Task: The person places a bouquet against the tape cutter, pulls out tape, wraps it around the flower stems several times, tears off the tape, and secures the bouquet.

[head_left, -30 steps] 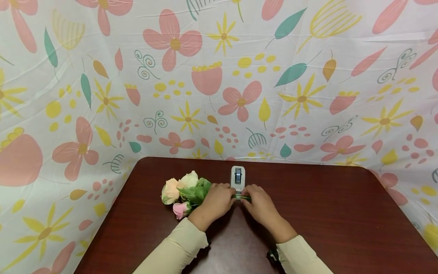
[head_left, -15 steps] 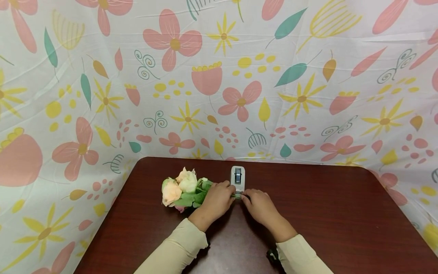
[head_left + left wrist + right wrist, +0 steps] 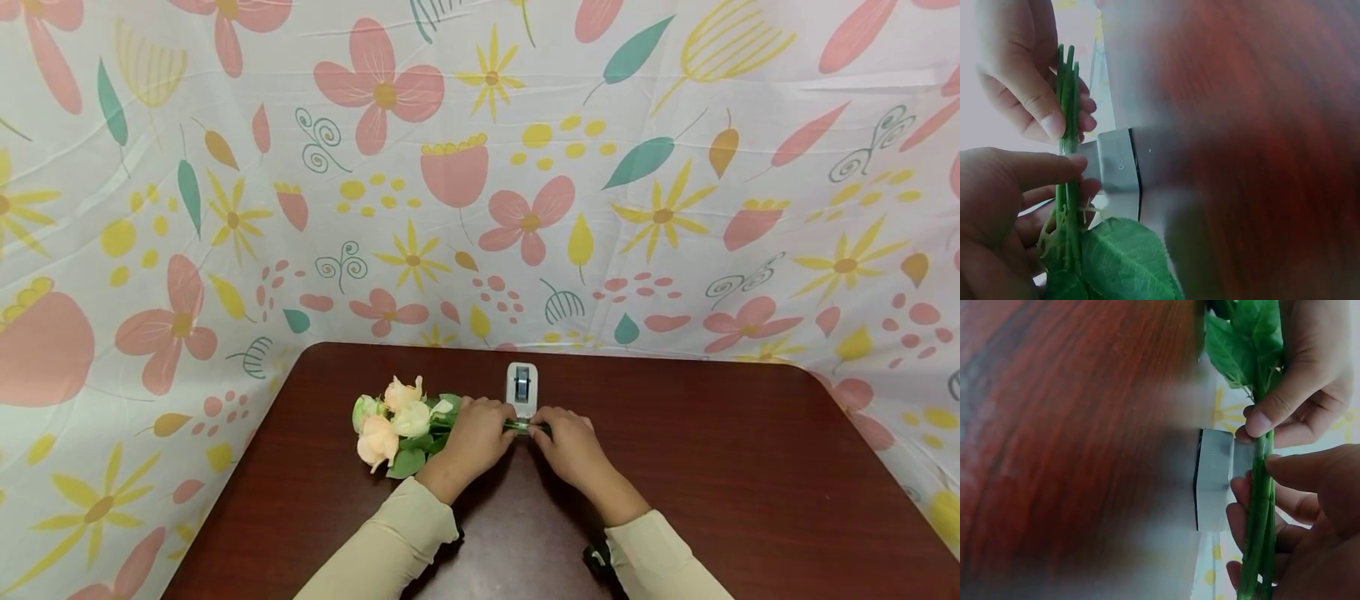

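A bunch of roses [image 3: 411, 418], peach and cream with green leaves, lies sideways, blooms to the left. My left hand [image 3: 480, 433] pinches its stems just below the leaves, thumb on one side and fingers behind. Close beside it, my right hand [image 3: 572, 450] pinches the lower part of the green stems [image 3: 1259, 519] between thumb and fingers. The stems cross right in front of a white tape dispenser [image 3: 522, 387]. A translucent strip of tape [image 3: 1244, 456] spans from the dispenser to the stems, between the two hands. A broad leaf [image 3: 1127, 257] hangs beside the left fingers.
The dark red-brown wooden table [image 3: 720, 467] extends to both sides and toward me. Behind it and at the left hangs a white cloth [image 3: 480, 275] printed with flowers and leaves. The dispenser stands near the table's back half.
The rose bunch has turned about its stems: the pink rose has gone out of sight and more peach and cream blooms face up. Both hands stay in nearly the same place.
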`<move>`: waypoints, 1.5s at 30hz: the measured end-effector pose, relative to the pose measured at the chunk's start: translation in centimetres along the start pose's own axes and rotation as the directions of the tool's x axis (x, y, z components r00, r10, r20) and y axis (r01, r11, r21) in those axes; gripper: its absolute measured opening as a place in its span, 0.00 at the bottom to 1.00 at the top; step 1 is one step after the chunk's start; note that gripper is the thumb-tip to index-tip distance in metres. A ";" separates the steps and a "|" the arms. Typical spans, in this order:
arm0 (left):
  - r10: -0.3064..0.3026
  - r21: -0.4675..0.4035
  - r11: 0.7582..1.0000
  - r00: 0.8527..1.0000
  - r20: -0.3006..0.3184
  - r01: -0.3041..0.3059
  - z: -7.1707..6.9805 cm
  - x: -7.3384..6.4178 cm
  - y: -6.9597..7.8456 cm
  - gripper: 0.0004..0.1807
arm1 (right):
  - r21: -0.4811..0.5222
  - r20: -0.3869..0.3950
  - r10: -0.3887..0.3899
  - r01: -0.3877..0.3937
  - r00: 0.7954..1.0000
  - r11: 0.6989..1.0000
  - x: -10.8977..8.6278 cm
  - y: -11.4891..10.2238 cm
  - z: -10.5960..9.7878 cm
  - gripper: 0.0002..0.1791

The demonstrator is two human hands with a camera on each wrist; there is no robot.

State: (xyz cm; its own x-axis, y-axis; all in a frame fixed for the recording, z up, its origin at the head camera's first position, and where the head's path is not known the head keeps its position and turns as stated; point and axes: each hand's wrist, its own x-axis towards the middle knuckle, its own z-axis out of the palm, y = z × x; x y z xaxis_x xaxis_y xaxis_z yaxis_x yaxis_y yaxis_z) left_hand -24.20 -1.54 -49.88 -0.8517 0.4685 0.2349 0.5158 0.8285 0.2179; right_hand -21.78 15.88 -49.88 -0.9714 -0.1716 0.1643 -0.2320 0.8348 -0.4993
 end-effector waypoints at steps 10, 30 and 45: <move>0.010 -0.048 0.999 0.999 -0.036 -0.012 0.1 -0.2 -0.1 0.05 | 0.060 -0.008 0.002 -0.002 1.000 0.998 -0.1 0.1 0.1 0.05; 0.032 -0.048 0.998 0.999 -0.007 -0.033 -0.1 -1.2 0.4 0.09 | 0.084 -0.002 -0.052 0.052 0.999 0.995 -0.9 -0.1 -0.3 0.06; 0.061 -0.024 0.998 0.998 -0.001 -0.061 -0.4 -2.1 0.9 0.12 | 0.084 0.090 -0.094 0.086 0.992 0.993 -1.4 -0.2 -1.0 0.07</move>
State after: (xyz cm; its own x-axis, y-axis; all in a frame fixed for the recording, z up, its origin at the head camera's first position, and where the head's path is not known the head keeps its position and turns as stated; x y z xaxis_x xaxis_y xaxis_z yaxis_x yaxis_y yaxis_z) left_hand -21.90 -1.94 -49.83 -0.8187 0.5176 0.2488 0.5687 0.7908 0.2263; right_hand -20.30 16.52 -49.15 -0.9460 -0.2955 0.1333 -0.3184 0.7702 -0.5527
